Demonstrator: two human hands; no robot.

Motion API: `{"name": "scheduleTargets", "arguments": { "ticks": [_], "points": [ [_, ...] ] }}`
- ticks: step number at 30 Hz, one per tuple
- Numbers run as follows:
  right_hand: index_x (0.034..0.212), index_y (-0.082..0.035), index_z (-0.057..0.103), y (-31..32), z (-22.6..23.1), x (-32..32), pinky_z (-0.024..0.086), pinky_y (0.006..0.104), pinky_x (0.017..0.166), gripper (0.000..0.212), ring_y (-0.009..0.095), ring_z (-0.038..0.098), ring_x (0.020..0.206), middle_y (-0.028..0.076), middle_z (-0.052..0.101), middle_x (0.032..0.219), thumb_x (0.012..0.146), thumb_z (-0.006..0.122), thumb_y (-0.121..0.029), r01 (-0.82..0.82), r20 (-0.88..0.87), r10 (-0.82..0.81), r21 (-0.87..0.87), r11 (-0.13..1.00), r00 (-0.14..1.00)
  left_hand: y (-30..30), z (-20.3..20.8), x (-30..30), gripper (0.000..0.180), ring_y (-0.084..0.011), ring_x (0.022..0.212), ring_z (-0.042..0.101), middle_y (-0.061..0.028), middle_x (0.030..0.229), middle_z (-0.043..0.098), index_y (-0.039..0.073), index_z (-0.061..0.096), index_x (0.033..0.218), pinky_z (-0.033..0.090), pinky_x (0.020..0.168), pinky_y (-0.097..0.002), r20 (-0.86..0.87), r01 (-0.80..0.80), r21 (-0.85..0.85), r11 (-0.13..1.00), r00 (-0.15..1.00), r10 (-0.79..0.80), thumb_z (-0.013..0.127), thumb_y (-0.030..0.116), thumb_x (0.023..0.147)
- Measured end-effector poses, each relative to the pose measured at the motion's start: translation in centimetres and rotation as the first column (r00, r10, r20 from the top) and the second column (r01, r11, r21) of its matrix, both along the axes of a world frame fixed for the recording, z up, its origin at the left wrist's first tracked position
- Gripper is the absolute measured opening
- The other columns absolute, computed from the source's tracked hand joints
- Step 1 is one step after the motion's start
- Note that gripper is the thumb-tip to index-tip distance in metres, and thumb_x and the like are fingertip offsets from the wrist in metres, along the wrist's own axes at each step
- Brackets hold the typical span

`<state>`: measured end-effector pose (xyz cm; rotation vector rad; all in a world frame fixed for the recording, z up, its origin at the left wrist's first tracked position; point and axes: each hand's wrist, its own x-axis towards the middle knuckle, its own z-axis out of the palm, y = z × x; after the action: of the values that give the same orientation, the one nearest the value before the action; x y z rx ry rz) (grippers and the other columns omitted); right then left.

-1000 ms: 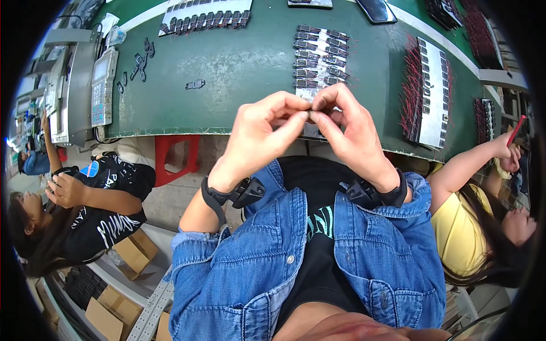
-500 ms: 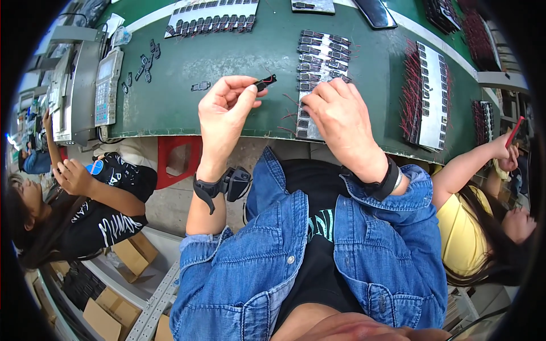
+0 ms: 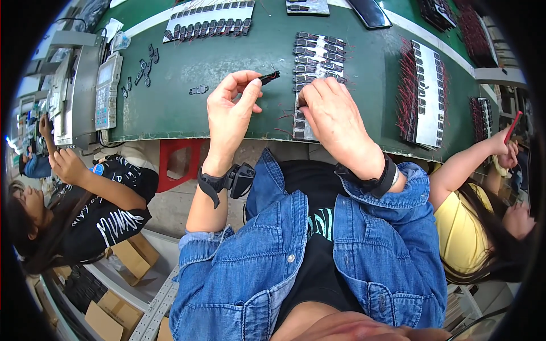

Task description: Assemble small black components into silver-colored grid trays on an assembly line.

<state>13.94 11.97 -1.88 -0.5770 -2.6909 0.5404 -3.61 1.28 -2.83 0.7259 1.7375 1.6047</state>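
Observation:
Between the thumb and fingertips of my left hand [image 3: 232, 113] is a small black speaker-like part [image 3: 269, 77] with thin red wires, held above the table. My right hand [image 3: 336, 116] is closed in a pinch over the lower left side of a white board [image 3: 319, 61]. Its fingertips hide whatever they grip there. Two columns of similar black parts with red wires lie along this board, and some red wires stick out past its left edge. One loose black part [image 3: 199, 90] lies on the green table to the left of my left hand.
Several loose parts [image 3: 147, 73] lie farther left, near a grey keypad device [image 3: 107, 94]. Other loaded boards sit at the far left and right [image 3: 430, 102]. A dark phone-like slab [image 3: 369, 12] lies at the back. Co-workers sit at both sides; one holds a red tool [image 3: 513, 127].
My left hand has shifted slightly right with the black part, which is now tilted a little differently. My right hand has moved slightly left, still pinched over the board. The view has shifted slightly.

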Motion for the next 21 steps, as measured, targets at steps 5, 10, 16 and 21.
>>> {"name": "scheduleTargets", "arguments": {
  "ticks": [5,10,16,21],
  "points": [
    [0.103,-0.003,0.061,0.5,1.4,1.6,0.046,0.0356,0.084,0.024,0.026,0.058,0.092,0.008,0.061,0.099,0.08,0.069,-0.001,-0.08,-0.126,0.074,-0.04,0.996,0.989,-0.1,0.4,0.2,0.017,-0.0067,0.079,0.061,-0.0011,0.092,0.068,0.0,0.069,0.106,0.052,0.065,-0.0234,-0.032,0.097,-0.109,0.989,0.994,-0.101,0.067,0.01,0.093],
    [0.108,-0.001,0.061,1.2,5.2,4.7,0.045,0.0266,0.086,0.018,0.015,0.058,0.094,0.005,0.063,0.102,0.089,0.065,0.0,0.097,-0.243,-0.253,-0.515,0.852,0.936,0.7,0.3,2.1,0.014,-0.0085,0.072,0.061,-0.0029,0.087,0.07,0.001,0.07,0.1,0.052,0.066,-0.028,-0.19,0.211,-0.237,0.948,0.947,-0.258,0.067,0.009,0.089],
    [0.108,-0.001,0.061,1.5,4.7,5.4,0.047,0.0233,0.084,0.013,0.009,0.06,0.095,0.006,0.065,0.107,0.095,0.062,0.0,-0.027,-0.275,-0.433,-0.867,0.497,0.859,1.7,1.4,2.2,0.011,-0.0154,0.066,0.063,-0.0087,0.085,0.07,0.002,0.07,0.094,0.052,0.067,-0.0314,-0.341,0.22,-0.406,0.887,0.864,-0.37,0.068,0.008,0.085],
    [0.108,-0.001,0.059,1.1,4.1,4.9,0.049,0.0235,0.084,0.014,0.011,0.063,0.093,0.009,0.068,0.107,0.095,0.061,0.0,-0.075,-0.239,-0.385,-0.915,0.396,0.891,1.3,0.5,2.8,0.011,-0.0157,0.069,0.062,-0.0067,0.084,0.07,0.002,0.071,0.095,0.051,0.065,-0.0291,-0.55,0.152,-0.286,0.946,0.783,-0.292,0.07,0.01,0.087]
  ]
}}
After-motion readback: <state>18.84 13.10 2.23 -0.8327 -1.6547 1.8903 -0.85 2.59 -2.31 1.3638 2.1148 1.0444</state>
